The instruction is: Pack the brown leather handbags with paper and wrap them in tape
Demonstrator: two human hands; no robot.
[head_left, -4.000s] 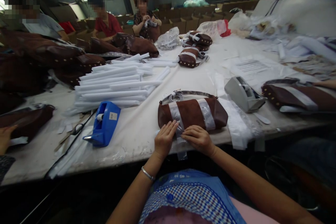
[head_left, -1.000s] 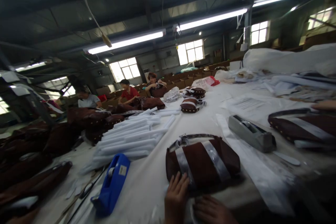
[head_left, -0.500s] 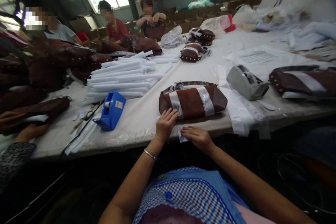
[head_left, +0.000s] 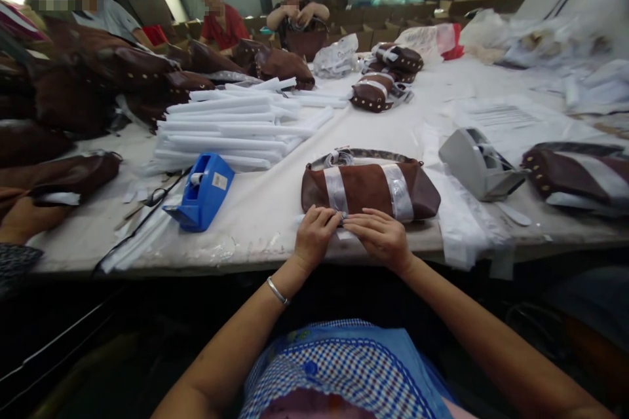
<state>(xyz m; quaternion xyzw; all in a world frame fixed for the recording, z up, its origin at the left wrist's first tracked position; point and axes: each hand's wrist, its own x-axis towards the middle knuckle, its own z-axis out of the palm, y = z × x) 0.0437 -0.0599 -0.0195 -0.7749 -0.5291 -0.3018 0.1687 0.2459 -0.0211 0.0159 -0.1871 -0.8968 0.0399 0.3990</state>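
A brown handbag [head_left: 368, 193] lies on its side before me, with two silvery plastic strips [head_left: 337, 188] wrapped around it and its strap along the far side. At the bag's near edge, my left hand [head_left: 313, 236] is closed, its fingertips pinching the left strip's crumpled lower end. My right hand [head_left: 382, 237] meets it there, fingers pressed together on the same end. What lies beneath the fingers is partly hidden. To the left stands a blue tape dispenser [head_left: 202, 193]; a grey tape dispenser [head_left: 476, 163] stands to the right.
White rolled tubes [head_left: 221, 131] are piled at the left, in front of heaped brown bags [head_left: 113, 72]. Another strapped bag [head_left: 580, 173] lies at the right. A co-worker's hand [head_left: 29, 216] holds a bag at the far left. Other people work across the table.
My right hand has moved up from the tabletop to the bag's near edge, and its fingertips now meet those of my left. The view has shifted slightly.
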